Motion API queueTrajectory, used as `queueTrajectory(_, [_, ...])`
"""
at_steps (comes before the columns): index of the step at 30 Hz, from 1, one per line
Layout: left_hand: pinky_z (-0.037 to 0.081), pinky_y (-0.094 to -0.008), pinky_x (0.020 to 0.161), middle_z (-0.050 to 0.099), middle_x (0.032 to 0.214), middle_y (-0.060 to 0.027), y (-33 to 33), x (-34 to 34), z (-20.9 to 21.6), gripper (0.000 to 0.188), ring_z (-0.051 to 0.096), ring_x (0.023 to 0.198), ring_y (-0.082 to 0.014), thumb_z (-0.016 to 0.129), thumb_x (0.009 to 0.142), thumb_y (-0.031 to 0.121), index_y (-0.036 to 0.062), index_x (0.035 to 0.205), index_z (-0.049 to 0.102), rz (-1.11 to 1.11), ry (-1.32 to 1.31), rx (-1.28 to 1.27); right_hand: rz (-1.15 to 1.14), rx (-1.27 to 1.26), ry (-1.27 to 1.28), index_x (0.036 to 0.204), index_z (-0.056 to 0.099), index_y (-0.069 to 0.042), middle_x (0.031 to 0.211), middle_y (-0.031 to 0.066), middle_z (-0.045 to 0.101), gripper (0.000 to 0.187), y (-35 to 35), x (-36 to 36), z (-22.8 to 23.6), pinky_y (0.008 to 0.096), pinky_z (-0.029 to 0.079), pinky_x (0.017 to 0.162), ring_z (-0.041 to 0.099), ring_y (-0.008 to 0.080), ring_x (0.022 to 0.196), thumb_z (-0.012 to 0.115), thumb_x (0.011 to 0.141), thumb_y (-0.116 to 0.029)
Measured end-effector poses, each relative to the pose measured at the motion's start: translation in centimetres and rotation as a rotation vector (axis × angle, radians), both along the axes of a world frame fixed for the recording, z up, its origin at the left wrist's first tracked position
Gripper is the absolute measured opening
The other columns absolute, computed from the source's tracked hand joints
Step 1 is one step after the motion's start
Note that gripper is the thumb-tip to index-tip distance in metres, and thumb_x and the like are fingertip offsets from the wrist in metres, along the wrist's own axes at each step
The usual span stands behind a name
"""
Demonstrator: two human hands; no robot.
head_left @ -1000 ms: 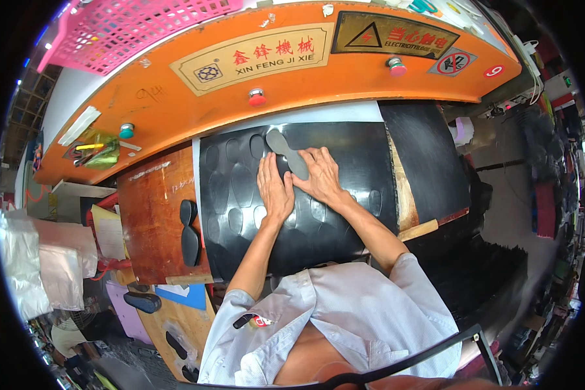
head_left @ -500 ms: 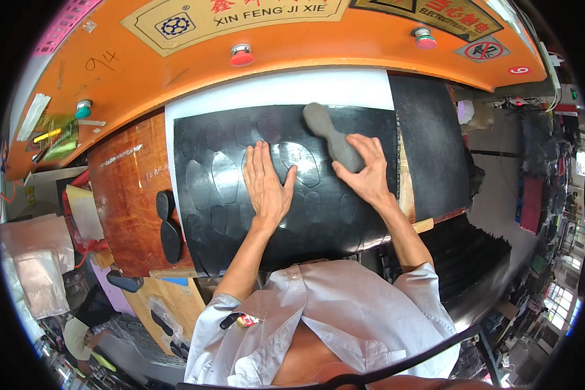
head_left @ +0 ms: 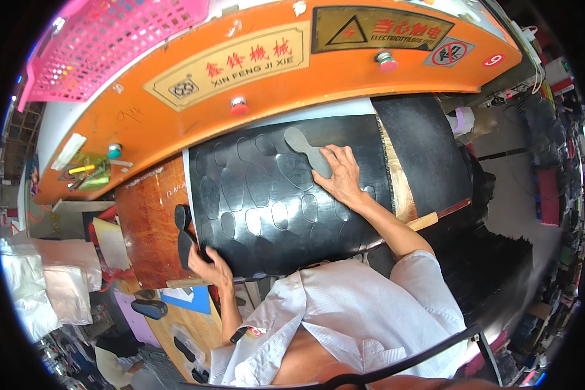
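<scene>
A glossy black sheet (head_left: 260,237) lies before me, marked with several sole-shaped outlines. Resting on its far part is a grey shoe sole (head_left: 299,141), whose near end is gripped by my right hand (head_left: 340,177), thumb on one side and fingers on the other. At the sheet's left edge, my left hand (head_left: 211,268) is closed around the near end of a black shoe sole (head_left: 183,220) lying on the reddish wooden board (head_left: 151,224). Some of the left fingers are hidden beside that sole.
An orange machine beam (head_left: 344,78) with push buttons spans the far side. A pink basket (head_left: 110,49) sits on top at left. Right of the sheet lies another dark sheet (head_left: 422,149). Plastic bags (head_left: 65,273) hang at left; another dark sole (head_left: 149,309) lies below the board.
My left hand has left the middle of the black sheet and moved left and nearer, onto the black sole. My right hand stays on the grey sole. The view has shifted and tilted.
</scene>
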State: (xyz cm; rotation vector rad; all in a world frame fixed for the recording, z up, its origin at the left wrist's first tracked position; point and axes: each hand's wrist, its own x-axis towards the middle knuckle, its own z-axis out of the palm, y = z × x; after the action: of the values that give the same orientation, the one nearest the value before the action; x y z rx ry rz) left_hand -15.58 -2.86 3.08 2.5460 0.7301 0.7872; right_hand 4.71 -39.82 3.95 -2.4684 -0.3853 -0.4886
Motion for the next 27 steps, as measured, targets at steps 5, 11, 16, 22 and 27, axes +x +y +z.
queueTrajectory(5, [0.047,-0.0492,0.102,0.066,0.124,-0.0280,1.4,-1.1,-3.8,0.040,0.062,0.115,-0.0456,0.058,0.106,0.021,-0.0085,0.133,0.062,0.086,-0.005,-0.142,0.057,0.039,-0.086,0.124,0.069,0.002,0.128,0.0174,0.063,0.061,1.4,5.2,-0.4,0.0481,0.050,0.098,0.056,0.0373,0.114,0.087,0.075,-0.030])
queueTrajectory(11, [0.049,-0.0463,0.106,0.069,0.128,-0.0315,3.5,5.1,-4.1,0.044,0.066,0.119,-0.0457,0.056,0.108,0.027,-0.0093,0.131,0.066,0.061,-0.029,-0.154,-0.098,0.267,-0.249,0.099,0.069,-0.005,0.097,0.0109,0.067,0.028,0.0,7.1,6.0,0.0421,0.053,0.087,0.063,0.0302,0.093,0.084,0.084,-0.023])
queueTrajectory(16, [0.051,-0.0475,0.102,0.072,0.123,-0.0297,4.8,10.0,-4.4,0.044,0.070,0.113,-0.0456,0.059,0.105,0.027,-0.0091,0.127,0.069,0.031,-0.062,-0.209,-0.215,0.383,-0.297,0.100,0.066,-0.001,0.089,0.0115,0.065,0.017,-7.0,12.9,14.4,0.0380,0.052,0.077,0.064,0.0260,0.081,0.073,0.097,-0.016])
queueTrajectory(22, [0.052,-0.0456,0.101,0.073,0.120,-0.0311,5.8,15.2,-2.8,0.049,0.071,0.114,-0.0442,0.059,0.106,0.034,-0.0096,0.126,0.070,0.037,-0.109,-0.189,-0.096,0.333,-0.175,0.110,0.071,0.000,0.095,0.0137,0.070,0.025,-11.1,9.6,11.7,0.0402,0.054,0.079,0.068,0.0285,0.086,0.073,0.095,-0.020])
queueTrajectory(27, [0.053,-0.0463,0.099,0.074,0.119,-0.0293,5.9,16.5,-1.9,0.050,0.072,0.111,-0.0436,0.058,0.106,0.037,-0.0072,0.125,0.071,0.067,-0.082,-0.216,-0.353,0.213,0.164,0.109,0.073,0.003,0.096,0.0155,0.075,0.031,-13.5,4.1,4.3,0.0482,0.053,0.090,0.068,0.0358,0.097,0.073,0.091,-0.022])
